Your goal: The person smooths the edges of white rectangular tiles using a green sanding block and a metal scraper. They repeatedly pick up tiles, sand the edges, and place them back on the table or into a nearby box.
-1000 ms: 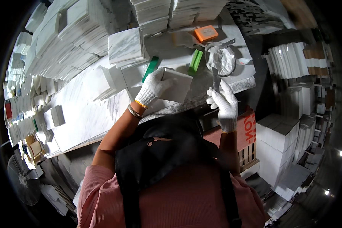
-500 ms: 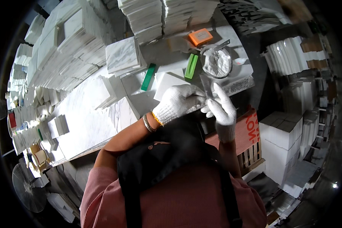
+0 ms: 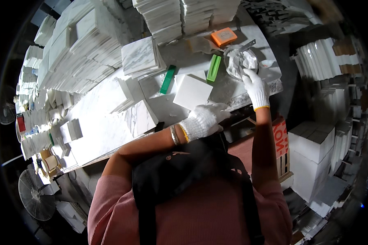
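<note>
My right hand (image 3: 256, 87), in a white knitted glove, reaches over the near rim of a round bowl (image 3: 256, 61) of white paste (image 3: 243, 61). Its fingers are drawn together at the paste; whatever they hold is hidden. A thin metal strip (image 3: 248, 45) with a hole leans on the bowl's far rim. My left hand (image 3: 204, 120), gloved the same way, hovers by the table's front edge with fingers stretched to the right and nothing seen in it. Just beyond it lies a square white tile (image 3: 193, 92), on top of another tile.
A light green block (image 3: 214, 68), a dark green bar (image 3: 167, 79) and an orange box (image 3: 223, 36) lie on the table. Marble tiles are stacked nearby (image 3: 139, 55), at the far left (image 3: 84, 36) and at the back (image 3: 159, 20). White boxes (image 3: 310, 155) stand at right.
My right hand has moved away from my left, forward to the bowl. A flat greyish blade seen between them earlier is out of sight. My left hand has shifted slightly right and its fingers have straightened.
</note>
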{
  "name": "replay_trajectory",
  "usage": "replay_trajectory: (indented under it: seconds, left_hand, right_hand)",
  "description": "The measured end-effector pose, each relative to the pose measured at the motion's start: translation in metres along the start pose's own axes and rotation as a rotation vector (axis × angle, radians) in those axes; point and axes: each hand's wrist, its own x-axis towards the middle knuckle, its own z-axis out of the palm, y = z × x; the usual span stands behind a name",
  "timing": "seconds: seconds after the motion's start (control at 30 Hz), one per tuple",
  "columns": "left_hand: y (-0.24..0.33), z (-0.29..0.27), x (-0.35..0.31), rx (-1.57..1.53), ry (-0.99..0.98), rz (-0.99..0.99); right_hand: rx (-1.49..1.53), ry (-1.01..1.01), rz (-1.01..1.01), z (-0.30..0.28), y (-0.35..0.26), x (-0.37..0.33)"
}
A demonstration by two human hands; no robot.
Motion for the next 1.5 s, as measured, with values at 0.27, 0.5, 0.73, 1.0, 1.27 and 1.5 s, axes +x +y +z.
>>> replay_trajectory:
  seconds: [0.27, 0.5, 0.73, 1.0, 1.27, 1.5]
  left_hand:
    - [-0.024, -0.039, -0.040, 0.043, 0.291, -0.163]
    - [-0.076, -0.044, -0.051, 0.537, 0.156, -0.055]
    - [-0.111, -0.033, -0.016, 0.481, 0.084, 0.158]
    - [-0.147, -0.042, -0.013, 0.299, 0.114, 0.241]
    - [-0.120, -0.048, -0.019, -0.037, 0.238, 0.127]
    - [-0.072, -0.033, -0.025, -0.460, -0.036, 0.091]
  right_hand:
    - [0.132, 0.335, 0.063, -0.043, -0.058, -0.070]
    - [0.305, 0.280, -0.233, 0.021, -0.142, -0.059]
    - [0.020, 0.351, -0.048, 0.070, -0.157, -0.017]
    - [-0.092, 0.733, -0.133, 0.109, -0.162, 0.016]
    - [1.609, 0.045, 0.083, 0.020, -0.099, -0.134]
    - [2.062, 0.072, 0.093, 0.031, -0.127, -0.211]
